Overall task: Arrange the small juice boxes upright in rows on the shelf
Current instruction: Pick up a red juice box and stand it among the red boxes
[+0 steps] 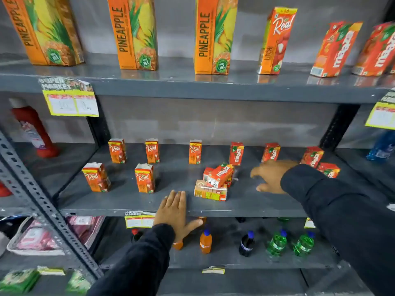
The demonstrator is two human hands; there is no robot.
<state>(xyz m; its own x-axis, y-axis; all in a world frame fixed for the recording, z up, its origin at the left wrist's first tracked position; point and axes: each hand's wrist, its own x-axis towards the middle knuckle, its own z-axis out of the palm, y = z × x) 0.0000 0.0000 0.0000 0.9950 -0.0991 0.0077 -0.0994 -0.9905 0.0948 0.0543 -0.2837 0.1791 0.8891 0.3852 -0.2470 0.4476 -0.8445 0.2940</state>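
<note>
Small juice boxes stand on the middle grey shelf [128, 201]. The back row holds three upright Real boxes [152, 151] and three upright Maaza boxes [236, 154]. Two more Real boxes [144, 178] stand in front at the left. Near the centre lies a loose pile: a Maaza box [220, 175] tilted on top of a box lying flat [210, 191]. My left hand [176, 212] rests flat and open on the shelf's front edge. My right hand [270, 176] hovers open over the shelf, right of the pile, holding nothing. Another Maaza box [328, 169] stands partly hidden behind my right sleeve.
Tall pineapple cartons [134, 33], a litchi carton and Maaza cartons stand on the upper shelf. Several soft-drink bottles [277, 242] fill the shelf below. A red bottle [34, 129] stands at the left. A perforated metal upright [42, 201] crosses the left foreground.
</note>
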